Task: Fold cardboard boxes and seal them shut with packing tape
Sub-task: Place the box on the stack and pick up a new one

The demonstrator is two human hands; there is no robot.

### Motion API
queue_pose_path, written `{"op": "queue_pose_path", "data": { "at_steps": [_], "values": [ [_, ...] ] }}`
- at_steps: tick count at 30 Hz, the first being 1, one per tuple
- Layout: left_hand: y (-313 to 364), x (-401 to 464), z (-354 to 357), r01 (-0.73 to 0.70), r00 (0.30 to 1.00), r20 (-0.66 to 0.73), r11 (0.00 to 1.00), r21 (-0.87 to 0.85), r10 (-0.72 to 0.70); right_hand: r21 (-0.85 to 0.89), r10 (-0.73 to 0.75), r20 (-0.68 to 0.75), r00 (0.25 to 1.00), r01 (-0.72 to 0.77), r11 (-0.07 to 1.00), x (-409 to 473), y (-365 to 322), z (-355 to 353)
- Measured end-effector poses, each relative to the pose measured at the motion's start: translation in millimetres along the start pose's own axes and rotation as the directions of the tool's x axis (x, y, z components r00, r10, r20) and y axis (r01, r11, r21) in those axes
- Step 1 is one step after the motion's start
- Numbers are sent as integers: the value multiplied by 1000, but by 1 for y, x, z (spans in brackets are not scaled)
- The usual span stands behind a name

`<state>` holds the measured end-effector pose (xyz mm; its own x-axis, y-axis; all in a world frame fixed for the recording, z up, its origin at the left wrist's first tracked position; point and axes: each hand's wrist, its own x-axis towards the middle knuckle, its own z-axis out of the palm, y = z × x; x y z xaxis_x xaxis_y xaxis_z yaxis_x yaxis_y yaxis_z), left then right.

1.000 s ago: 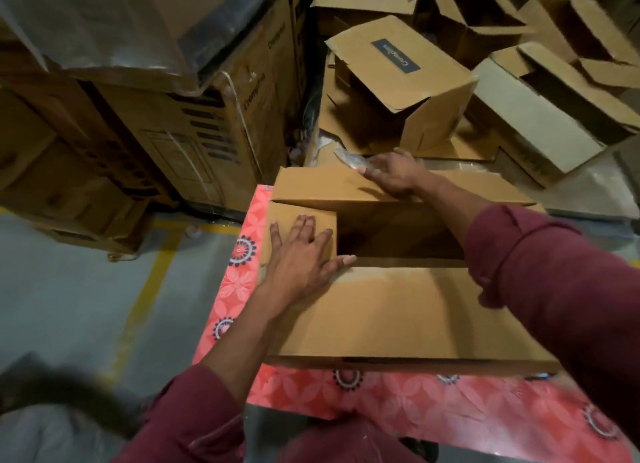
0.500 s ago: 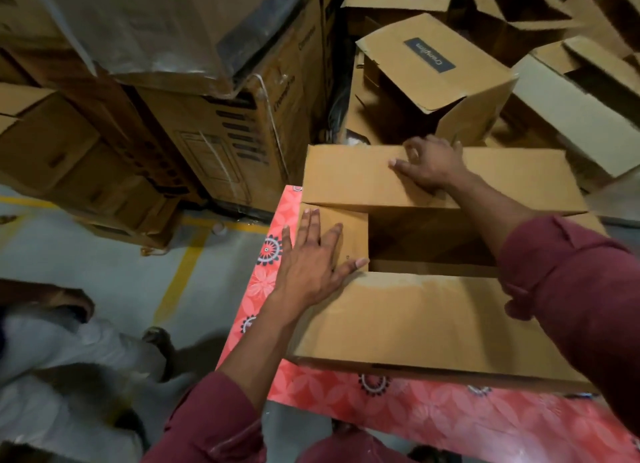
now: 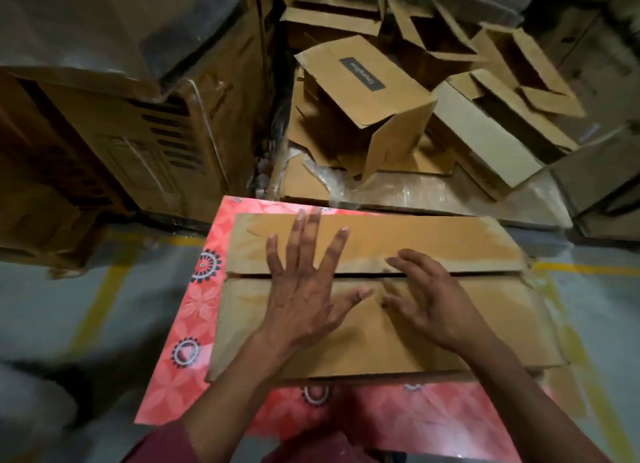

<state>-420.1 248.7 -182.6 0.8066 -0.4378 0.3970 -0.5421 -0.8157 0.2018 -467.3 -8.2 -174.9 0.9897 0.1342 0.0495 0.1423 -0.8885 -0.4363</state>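
A brown cardboard box (image 3: 478,310) lies on a table with a red flowered cloth (image 3: 194,331). Its two long top flaps are folded down and meet at a dark seam across the middle. My left hand (image 3: 304,289) lies flat with spread fingers across that seam, pressing both flaps. My right hand (image 3: 429,300) rests beside it, fingers loosely bent, touching the near flap at the seam. No tape is in view.
Behind the table lies a heap of opened cardboard boxes (image 3: 367,106) and flat sheets under plastic wrap. A tall stack of wrapped printed cartons (image 3: 145,127) stands at the left. Grey floor with yellow lines (image 3: 93,310) runs on both sides.
The far flap came down and the box's top went from open to shut. My right hand moved from the far flap toward me to the seam; my left slid onto the seam.
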Motion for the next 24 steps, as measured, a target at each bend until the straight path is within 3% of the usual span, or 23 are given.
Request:
{"op": "queue_pose_path", "data": {
  "at_steps": [3, 5, 8, 11, 13, 14, 16, 19, 20, 22, 24],
  "values": [
    [42, 9, 16, -53, 939, 339, 998, -39, 63, -146, 109, -24, 994, -111, 983, -22, 46, -18],
    [68, 11, 37, -62, 861, 501, 995, -73, 90, -118, 242, -49, 969, -246, 962, -36, 74, -35],
    [109, 13, 66, -89, 850, 516, 995, -56, 105, 58, 335, -20, 942, -334, 941, -51, 103, -45],
    [158, 24, 83, -66, 854, 510, 993, -95, 105, 167, 219, -13, 976, -213, 963, -55, 118, -39],
    [189, 32, 88, -55, 867, 489, 995, -86, 90, 389, 209, -110, 972, -151, 909, -60, 126, -39],
    [204, 36, 91, -36, 862, 503, 998, -57, 60, 453, 252, -218, 943, -131, 882, -66, 133, -43],
    [230, 45, 96, 42, 834, 550, 999, 12, -42, 433, 362, -459, 811, -152, 889, -87, 159, -53],
    [261, 52, 98, 172, 833, 522, 983, 67, -181, 440, 562, -572, 597, -355, 825, -127, 224, -57],
    [269, 54, 100, 201, 829, 518, 977, 78, -211, 427, 619, -495, 610, -449, 785, -139, 247, -55],
    [278, 54, 107, 224, 821, 518, 970, 95, -241, 277, 629, -169, 759, -576, 769, -154, 290, -41],
    [280, 50, 111, 228, 827, 502, 967, 112, -253, 69, 524, 137, 841, -536, 842, -158, 316, -24]
  ]
}}
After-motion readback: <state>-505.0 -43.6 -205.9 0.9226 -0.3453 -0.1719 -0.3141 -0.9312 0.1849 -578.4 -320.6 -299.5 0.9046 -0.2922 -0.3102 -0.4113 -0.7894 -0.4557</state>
